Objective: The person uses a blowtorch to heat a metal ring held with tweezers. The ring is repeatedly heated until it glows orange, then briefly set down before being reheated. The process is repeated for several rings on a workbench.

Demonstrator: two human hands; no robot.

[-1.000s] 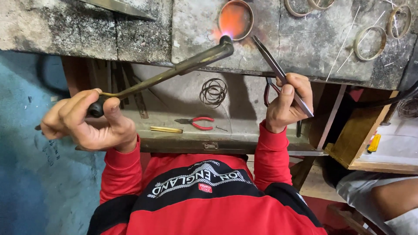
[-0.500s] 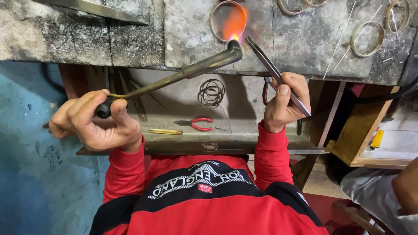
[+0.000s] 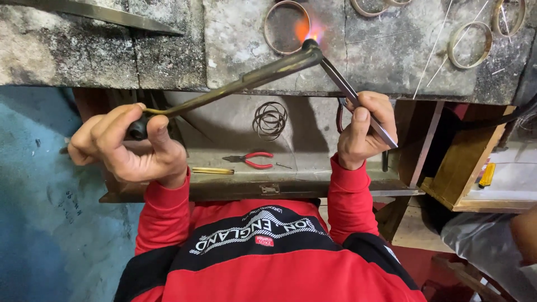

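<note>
Our left hand [image 3: 126, 146] is clenched around the torch [image 3: 235, 84], its flame at twelve o'clock on the metal ring [image 3: 286, 27]. Our right hand [image 3: 364, 130] pinches the tweezers [image 3: 358, 100], tips beside the flame.

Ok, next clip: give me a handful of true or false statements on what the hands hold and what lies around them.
1. The left hand grips a torch whose flame plays on a metal ring. True.
2. The right hand holds red-handled pliers. False: it holds long tweezers; the pliers lie on the lower shelf.
3. A coil of dark wire sits below the bench edge. True.
4. The ring under the flame is the only ring on the stone bench. False: another ring lies to the right.
</note>
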